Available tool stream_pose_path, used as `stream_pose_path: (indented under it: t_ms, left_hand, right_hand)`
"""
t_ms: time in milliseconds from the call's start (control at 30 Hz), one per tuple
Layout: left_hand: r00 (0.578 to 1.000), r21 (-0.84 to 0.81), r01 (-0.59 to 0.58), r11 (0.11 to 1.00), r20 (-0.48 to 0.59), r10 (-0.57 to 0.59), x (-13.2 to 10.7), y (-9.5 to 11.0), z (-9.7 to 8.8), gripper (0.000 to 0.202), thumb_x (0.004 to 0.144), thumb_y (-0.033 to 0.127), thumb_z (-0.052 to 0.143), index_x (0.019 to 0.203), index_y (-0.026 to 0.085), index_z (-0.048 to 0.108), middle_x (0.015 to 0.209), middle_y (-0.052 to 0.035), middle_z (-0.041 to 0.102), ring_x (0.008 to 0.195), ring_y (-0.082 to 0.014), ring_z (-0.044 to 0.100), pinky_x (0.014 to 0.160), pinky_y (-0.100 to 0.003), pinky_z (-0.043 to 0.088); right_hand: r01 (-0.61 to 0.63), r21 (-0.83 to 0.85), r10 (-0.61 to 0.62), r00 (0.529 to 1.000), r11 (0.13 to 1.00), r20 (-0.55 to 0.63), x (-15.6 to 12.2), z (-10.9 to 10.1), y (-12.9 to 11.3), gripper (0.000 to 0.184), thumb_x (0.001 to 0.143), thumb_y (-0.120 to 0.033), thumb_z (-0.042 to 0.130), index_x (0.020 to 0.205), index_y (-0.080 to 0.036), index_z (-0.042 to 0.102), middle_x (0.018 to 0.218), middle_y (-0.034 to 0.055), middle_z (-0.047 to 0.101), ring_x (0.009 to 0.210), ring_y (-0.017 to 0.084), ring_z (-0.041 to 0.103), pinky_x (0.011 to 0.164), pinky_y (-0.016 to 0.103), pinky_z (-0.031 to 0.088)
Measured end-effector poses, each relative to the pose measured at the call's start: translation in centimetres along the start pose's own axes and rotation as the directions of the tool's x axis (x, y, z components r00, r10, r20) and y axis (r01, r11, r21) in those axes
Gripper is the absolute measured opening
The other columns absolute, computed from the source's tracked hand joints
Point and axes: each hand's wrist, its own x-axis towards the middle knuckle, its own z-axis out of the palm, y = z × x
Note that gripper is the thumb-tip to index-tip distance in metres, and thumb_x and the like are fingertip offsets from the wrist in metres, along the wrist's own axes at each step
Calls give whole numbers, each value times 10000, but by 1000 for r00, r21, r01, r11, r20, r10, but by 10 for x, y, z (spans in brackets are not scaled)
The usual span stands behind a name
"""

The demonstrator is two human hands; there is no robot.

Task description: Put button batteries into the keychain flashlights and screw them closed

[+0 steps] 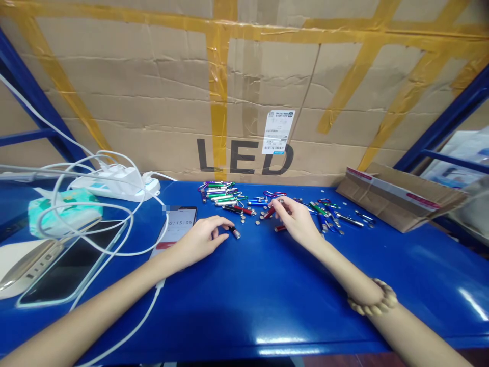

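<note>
My left hand (204,238) is at the middle of the blue table, its thumb and index finger closed around a short black mini flashlight (235,234) with a silver end pointing right. My right hand (296,221) pinches a red mini flashlight (269,212) that tilts up between thumb and fingertips. Under that hand lies another red tube (280,229), partly covered. Between the hands are several small coin batteries (257,222). Just beyond, a row of coloured mini flashlights (219,193) with carabiner clips lies on the table, and a black one (232,209) rests in front.
More flashlights and coin batteries (328,216) lie scattered to the right, before an open cardboard box (385,196). At left are a phone showing a timer (176,224), a dark phone (72,270), tangled white cables, a power strip (114,183) and a tissue pack (64,211). A large carton (164,102) stands behind.
</note>
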Motion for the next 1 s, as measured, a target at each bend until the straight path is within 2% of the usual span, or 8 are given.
stream_pose_path:
  t_ms: [100,200,333,467,533,600,800,1000]
  left_hand:
    - [998,-179,59,982,-25,-64,-1,8,1,305,779,266,559,1060,159,610,845,-35,637,571,-105,538,523,-211,440]
    - [989,-424,132,896,-5,-148,-2,15,5,471,717,325,629,1154,160,563,726,-2,619,486,-88,514,440,-192,427]
    - [980,-645,147,750,-8,-199,-5,21,8,390,698,287,632,1050,121,641,665,-26,659,456,-89,522,387,-180,406]
    - [965,-663,153,733,-59,-255,-8,23,7,318,656,253,695,944,117,694,520,1,624,399,-81,495,387,-184,407]
    - [961,-630,148,762,-91,-262,-9,22,6,292,640,270,727,892,123,710,466,17,592,390,-79,488,397,-183,410]
    - [966,-582,120,804,-118,-230,-9,21,6,260,641,281,737,856,135,722,463,22,581,388,-73,477,404,-181,408]
    - [948,-259,-212,942,-288,134,-13,21,6,112,659,213,735,767,183,749,786,-37,669,498,-69,477,455,-190,408]
    - [920,-120,-324,938,-273,282,-18,25,7,84,726,169,667,772,176,737,866,-60,735,704,-157,652,539,-213,494]
  right_hand:
    - [-135,253,90,980,958,180,-4,3,-7,379,829,-486,473,982,-170,617,779,37,595,616,119,520,505,218,430]
    - [-285,438,74,896,852,438,-15,12,-20,359,796,-425,568,1049,-176,619,906,60,632,731,111,557,555,190,440]
    - [-285,406,-12,806,868,591,-27,24,-30,332,825,-392,546,1038,-151,628,907,75,660,740,119,583,559,197,447]
    - [120,28,-122,928,992,351,-17,17,-16,292,870,-334,483,1068,-175,628,901,77,648,801,178,598,641,282,480]
    - [321,-324,-259,941,890,219,-9,8,-4,246,862,-265,502,1044,-199,652,980,89,611,902,219,574,759,345,464]
    - [411,-472,-313,909,780,275,-1,1,9,252,866,-235,496,1065,-213,650,989,92,586,905,218,565,794,361,454]
    - [378,-509,-244,918,773,311,5,0,21,209,842,-294,548,981,-241,695,949,77,579,908,213,548,803,355,442]
    - [289,-455,-192,949,842,249,3,6,19,190,809,-335,580,896,-231,714,883,54,610,854,196,573,733,316,454]
